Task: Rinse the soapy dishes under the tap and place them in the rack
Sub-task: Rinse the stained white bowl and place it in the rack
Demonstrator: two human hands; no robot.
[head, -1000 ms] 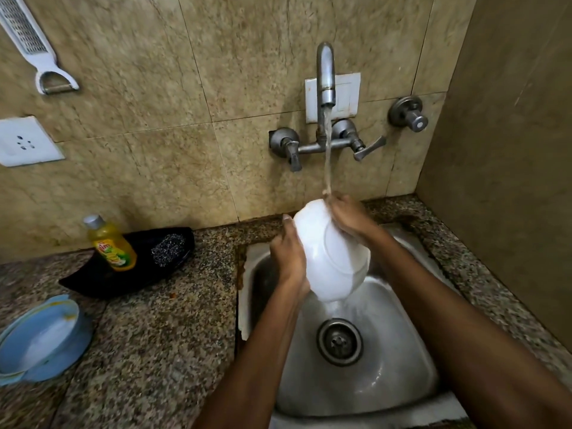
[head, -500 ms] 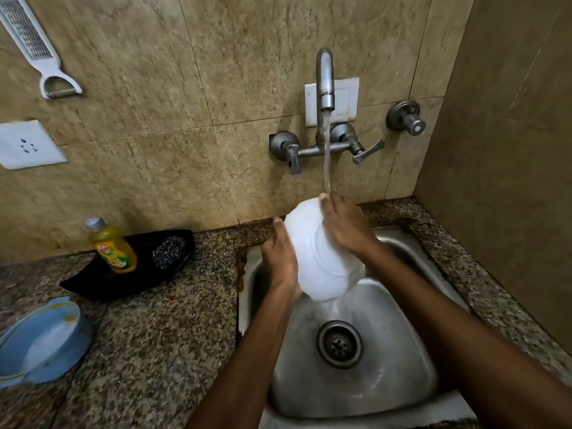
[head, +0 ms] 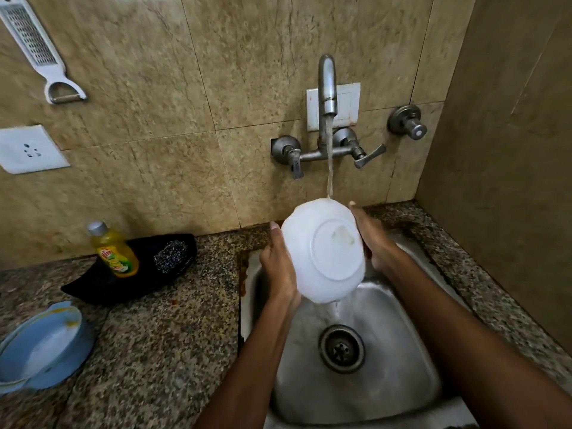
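A white bowl (head: 325, 252) is held tilted over the steel sink (head: 387, 382), its underside facing me. Water from the tap (head: 328, 88) runs onto its top edge and drains off its lower rim. My left hand (head: 278, 267) grips the bowl's left edge, thumb up along the rim. My right hand (head: 374, 239) holds the right edge, its fingers mostly hidden behind the bowl. No rack is in view.
On the granite counter left of the sink lie a black dish (head: 136, 274) with a yellow soap bottle (head: 113, 249) and a steel scrubber (head: 171, 255). A blue dish (head: 40, 348) sits at the far left. A wall rises close on the right.
The bowl has been turned so its base faces me. My right hand has moved from the bowl's top to its right side.
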